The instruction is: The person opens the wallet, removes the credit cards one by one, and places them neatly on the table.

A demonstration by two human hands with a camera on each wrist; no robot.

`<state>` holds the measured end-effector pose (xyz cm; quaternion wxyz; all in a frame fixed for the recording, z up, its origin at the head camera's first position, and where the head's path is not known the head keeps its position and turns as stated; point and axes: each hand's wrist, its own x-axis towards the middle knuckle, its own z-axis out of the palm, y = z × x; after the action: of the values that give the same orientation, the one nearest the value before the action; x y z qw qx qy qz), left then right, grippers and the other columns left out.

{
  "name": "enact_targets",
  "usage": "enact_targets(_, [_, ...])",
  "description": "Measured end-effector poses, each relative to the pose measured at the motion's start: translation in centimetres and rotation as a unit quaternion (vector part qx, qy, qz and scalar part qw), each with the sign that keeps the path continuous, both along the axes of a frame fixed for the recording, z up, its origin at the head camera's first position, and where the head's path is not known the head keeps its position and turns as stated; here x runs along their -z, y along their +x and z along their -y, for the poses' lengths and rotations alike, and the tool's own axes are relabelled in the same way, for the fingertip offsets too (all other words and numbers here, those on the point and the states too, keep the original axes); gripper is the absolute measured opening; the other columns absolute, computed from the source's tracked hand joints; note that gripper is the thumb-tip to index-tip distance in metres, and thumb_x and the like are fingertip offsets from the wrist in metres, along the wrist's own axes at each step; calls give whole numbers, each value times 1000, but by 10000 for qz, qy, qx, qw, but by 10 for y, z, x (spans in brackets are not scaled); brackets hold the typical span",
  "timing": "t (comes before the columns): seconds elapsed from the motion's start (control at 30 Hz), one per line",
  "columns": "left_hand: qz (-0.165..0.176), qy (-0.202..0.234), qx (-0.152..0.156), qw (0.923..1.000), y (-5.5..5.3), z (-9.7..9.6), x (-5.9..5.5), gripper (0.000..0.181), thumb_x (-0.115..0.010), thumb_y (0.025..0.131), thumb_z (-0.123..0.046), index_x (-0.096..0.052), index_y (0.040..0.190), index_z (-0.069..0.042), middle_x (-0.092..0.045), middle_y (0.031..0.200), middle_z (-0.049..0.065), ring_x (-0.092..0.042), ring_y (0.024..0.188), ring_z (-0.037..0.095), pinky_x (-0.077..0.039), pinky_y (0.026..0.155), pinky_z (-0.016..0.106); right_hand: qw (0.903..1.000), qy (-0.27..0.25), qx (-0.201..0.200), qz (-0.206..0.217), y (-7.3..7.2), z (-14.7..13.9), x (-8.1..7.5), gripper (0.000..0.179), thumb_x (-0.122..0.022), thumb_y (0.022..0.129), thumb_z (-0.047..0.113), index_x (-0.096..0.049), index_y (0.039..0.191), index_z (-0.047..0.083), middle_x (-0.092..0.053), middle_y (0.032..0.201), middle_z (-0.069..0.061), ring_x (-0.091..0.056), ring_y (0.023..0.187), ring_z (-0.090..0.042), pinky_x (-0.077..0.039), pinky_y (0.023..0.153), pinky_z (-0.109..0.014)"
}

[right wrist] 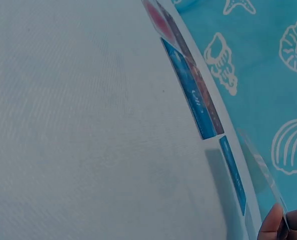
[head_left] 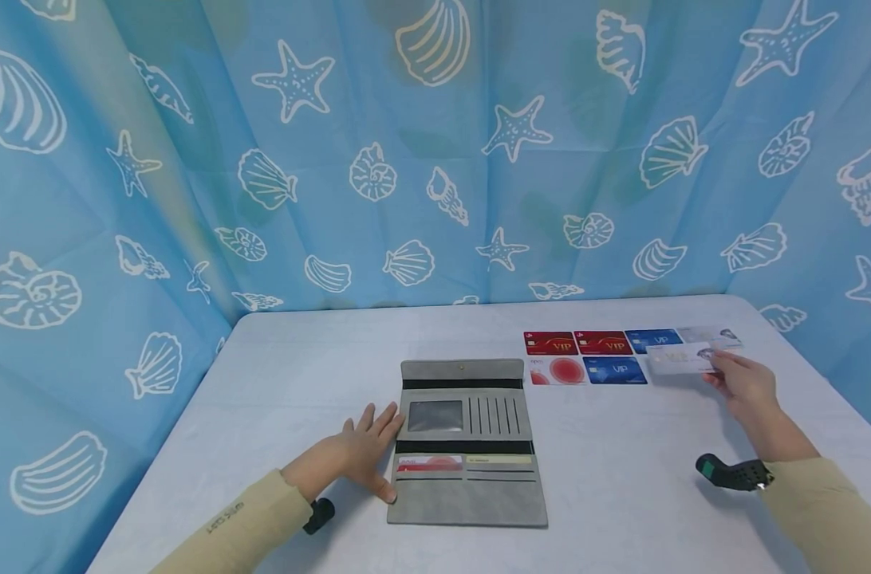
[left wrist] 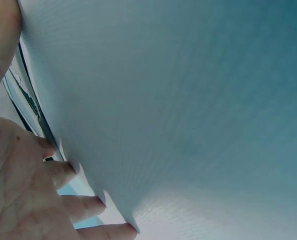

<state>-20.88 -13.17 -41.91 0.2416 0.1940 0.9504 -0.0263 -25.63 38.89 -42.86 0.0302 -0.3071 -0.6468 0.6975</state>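
Observation:
Between thumb and fingers my right hand (head_left: pixel 747 388) pinches a pale whitish card (head_left: pixel 675 359) by its right end. In the right wrist view the card (right wrist: pixel 264 167) is seen nearly edge-on, raised off the table with its shadow beneath. A grey wallet (head_left: pixel 467 498) lies unfolded on the table, with slots, a clear window and two cards (head_left: pixel 430 463) tucked side by side in its lower half. My left hand (head_left: pixel 367 450) rests spread at the wallet's left edge, thumb and fingertips touching there. The left wrist view shows its straight fingers (left wrist: pixel 81 207) against the tabletop.
On the white table (head_left: pixel 299 375), right of the wallet, lie two red VIP cards (head_left: pixel 550 344), two blue VIP cards (head_left: pixel 615 371), a white card with a red circle (head_left: pixel 559 371) and a pale card (head_left: pixel 726 338). A blue seashell-patterned curtain (head_left: pixel 435 143) hangs behind.

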Motion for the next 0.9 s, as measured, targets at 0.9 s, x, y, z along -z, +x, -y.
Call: enact_targets(0.9, [-74,19,68,9999,-1,2,4,116,-74,60,-60,-13,146,-11,-8,154,9,-5,139,39,-17,105,60,9633,2451,-598,912,-14,5,22,48,-47,94,11,-33,133,-12,-40,128,-33,-51,56,-4,-43,44,-15])
